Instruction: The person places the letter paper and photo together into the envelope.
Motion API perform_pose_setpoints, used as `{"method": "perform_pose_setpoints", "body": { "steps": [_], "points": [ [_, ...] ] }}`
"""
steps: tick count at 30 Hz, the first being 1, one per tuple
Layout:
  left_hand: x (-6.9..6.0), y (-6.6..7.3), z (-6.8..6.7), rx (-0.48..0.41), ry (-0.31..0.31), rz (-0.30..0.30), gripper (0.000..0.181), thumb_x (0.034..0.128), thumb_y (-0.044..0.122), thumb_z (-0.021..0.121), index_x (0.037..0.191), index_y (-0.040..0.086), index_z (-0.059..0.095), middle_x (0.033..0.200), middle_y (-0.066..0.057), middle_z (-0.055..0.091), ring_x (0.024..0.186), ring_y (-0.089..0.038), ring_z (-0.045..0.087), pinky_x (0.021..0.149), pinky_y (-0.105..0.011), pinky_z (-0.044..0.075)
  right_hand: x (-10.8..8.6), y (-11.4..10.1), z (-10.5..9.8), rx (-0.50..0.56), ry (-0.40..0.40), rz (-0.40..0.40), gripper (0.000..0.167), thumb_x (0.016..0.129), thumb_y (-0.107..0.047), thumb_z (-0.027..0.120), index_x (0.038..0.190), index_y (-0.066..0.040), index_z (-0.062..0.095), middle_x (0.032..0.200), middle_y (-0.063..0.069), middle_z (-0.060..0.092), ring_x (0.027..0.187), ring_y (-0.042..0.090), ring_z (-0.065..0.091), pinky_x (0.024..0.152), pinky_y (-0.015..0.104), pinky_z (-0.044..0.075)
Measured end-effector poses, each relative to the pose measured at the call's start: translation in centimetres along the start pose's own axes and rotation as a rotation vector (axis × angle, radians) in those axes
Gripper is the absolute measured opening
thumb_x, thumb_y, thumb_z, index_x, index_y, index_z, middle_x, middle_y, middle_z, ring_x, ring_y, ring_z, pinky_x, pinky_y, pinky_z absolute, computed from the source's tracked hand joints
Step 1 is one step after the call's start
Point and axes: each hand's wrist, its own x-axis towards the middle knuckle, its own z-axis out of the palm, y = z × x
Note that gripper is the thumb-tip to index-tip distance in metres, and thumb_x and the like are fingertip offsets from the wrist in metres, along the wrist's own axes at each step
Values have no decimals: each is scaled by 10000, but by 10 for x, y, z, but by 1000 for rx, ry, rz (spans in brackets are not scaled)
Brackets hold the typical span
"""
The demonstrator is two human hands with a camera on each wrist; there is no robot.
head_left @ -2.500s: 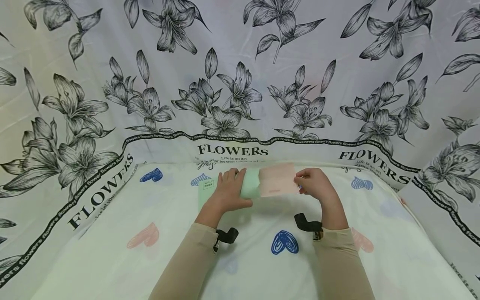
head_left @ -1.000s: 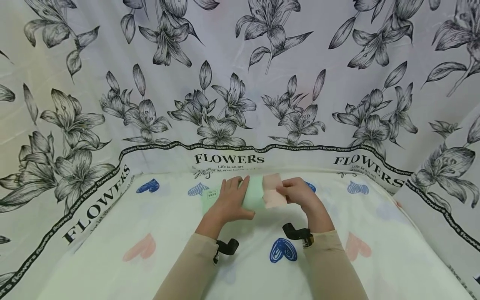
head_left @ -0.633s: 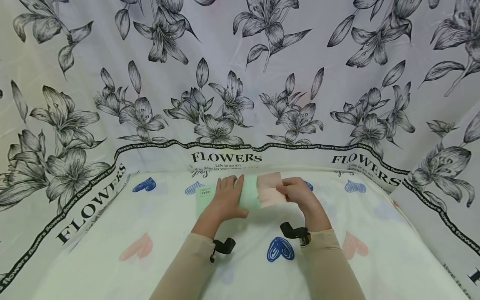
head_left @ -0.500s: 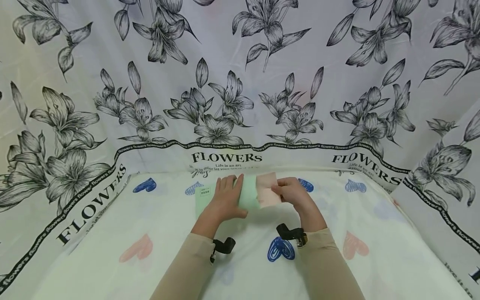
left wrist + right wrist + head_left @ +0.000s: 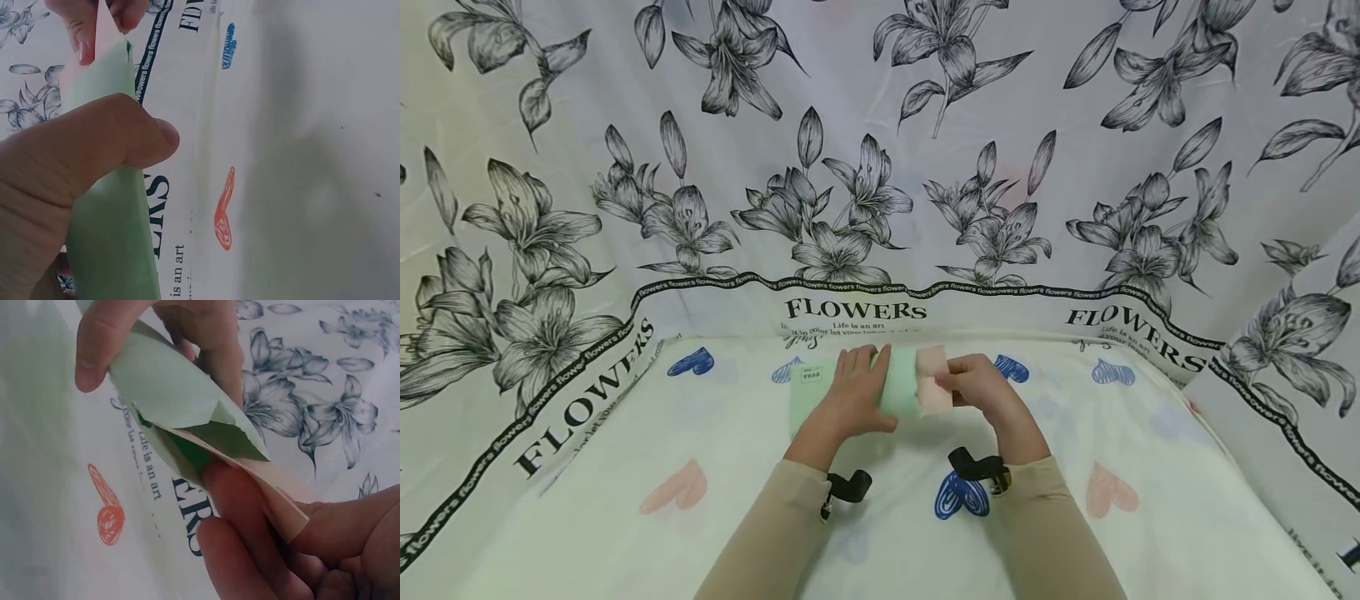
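My left hand point(image 5: 852, 402) grips a green envelope point(image 5: 898, 382) across its width, thumb on the near edge and fingers over the far one. In the right wrist view the torn-edged mouth of the envelope point(image 5: 165, 381) bulges apart. A pale pink sheet of paper point(image 5: 931, 363) sticks out of that mouth on the right; the rest of it is hidden inside. My right hand point(image 5: 987, 388) pinches the sheet's outer end. In the right wrist view, thumb and fingers lie on opposite faces of the pink paper point(image 5: 287, 509), and a fingertip reaches the opening.
A white cloth with printed hearts point(image 5: 962, 496) covers the surface below. Behind it hangs a flower-printed curtain point(image 5: 850, 192), which also runs along both sides. A black wrist camera point(image 5: 848, 486) sits on the left wrist, another camera point(image 5: 976, 465) on the right.
My right hand has moved left, and the pink paper has slid deeper into the green envelope, so much less of it shows. The left hand keeps its grip on the envelope.
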Motion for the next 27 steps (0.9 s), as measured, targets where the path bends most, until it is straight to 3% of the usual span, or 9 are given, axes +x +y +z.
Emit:
{"method": "perform_pose_setpoints", "body": {
  "steps": [5, 11, 16, 23, 27],
  "points": [
    [-1, 0, -1, -9, -8, 3, 1213, 691, 425, 890, 1631, 53, 220, 1508, -189, 314, 1417, -366, 263, 1220, -594, 88, -1, -3, -5, 12, -34, 2, 299, 1026, -80, 594, 1274, 72, 664, 1011, 130, 734, 866, 215, 718, 834, 417, 596],
    [-1, 1, -3, -16, 20, 37, 1200, 703, 465, 897, 1637, 94, 239, 1491, -181, 345, 1398, -373, 299, 1213, -609, 112, -7, 1, -26, 66, -69, -20, 339, 1045, -68, 550, 1332, 102, 607, 1079, 150, 714, 922, 206, 719, 891, 406, 580],
    [-2, 1, -2, 7, 14, 30, 1191, 708, 464, 896, 1634, 91, 246, 1482, -188, 360, 1382, -378, 325, 1213, -595, 137, -8, 6, -36, 86, -84, -36, 344, 1038, -38, 548, 1331, 136, 590, 991, 101, 719, 846, 172, 708, 843, 363, 583],
    [0, 5, -2, 34, 33, 27, 1223, 686, 426, 940, 1625, 52, 250, 1482, -207, 361, 1382, -383, 319, 1220, -567, 132, -7, 3, -29, 73, -117, -70, 324, 1031, -40, 556, 1299, 135, 610, 941, 79, 706, 805, 158, 683, 820, 354, 579],
    [3, 13, -2, 43, 9, 66, 1191, 719, 453, 907, 1628, 65, 244, 1470, -199, 353, 1359, -376, 321, 1211, -548, 160, -5, -1, -18, 54, -159, -75, 322, 1029, -34, 555, 1298, 136, 609, 1005, 123, 713, 841, 197, 703, 814, 373, 591]
  ]
}}
